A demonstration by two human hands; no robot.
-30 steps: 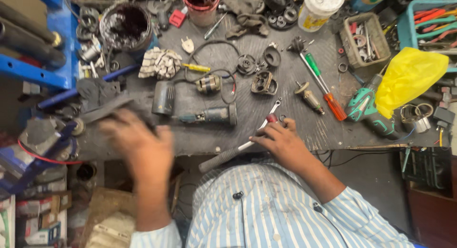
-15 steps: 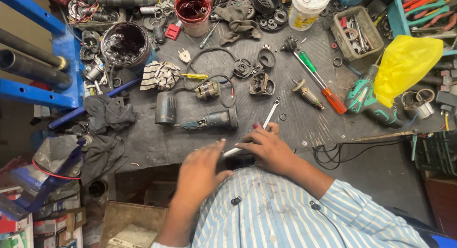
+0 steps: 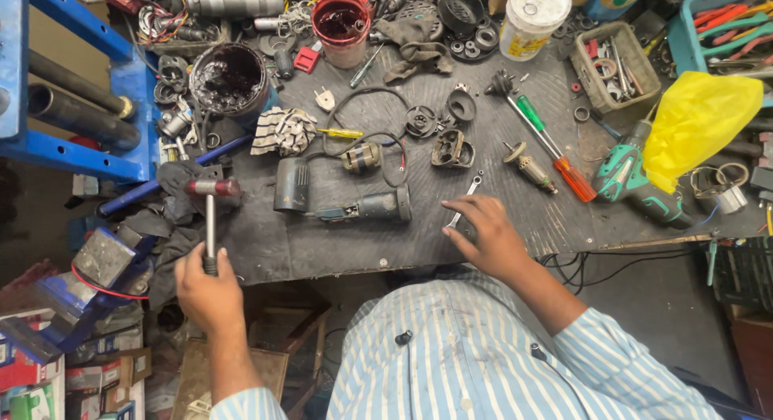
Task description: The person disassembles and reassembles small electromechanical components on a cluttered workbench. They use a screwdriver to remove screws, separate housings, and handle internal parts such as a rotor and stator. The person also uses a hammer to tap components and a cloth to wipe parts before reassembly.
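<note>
Cluttered dark tabletop (image 3: 266, 243): your left hand (image 3: 208, 289) has a closed grip on the hammer (image 3: 210, 215) at its left edge. Your right hand (image 3: 483, 231) lies spread over the spanner (image 3: 465, 199), apparently not clasping; steady it before striking.

View: one head-worn camera, set above the counter (image 3: 499, 243).
Facing: aimed steeply down, almost vertical.
Nearness: close; striped shirt (image 3: 483, 355) fills the lower edge.
Shared: nothing, as only one view is given.
Edges: possibly stretched by the lens.
</note>
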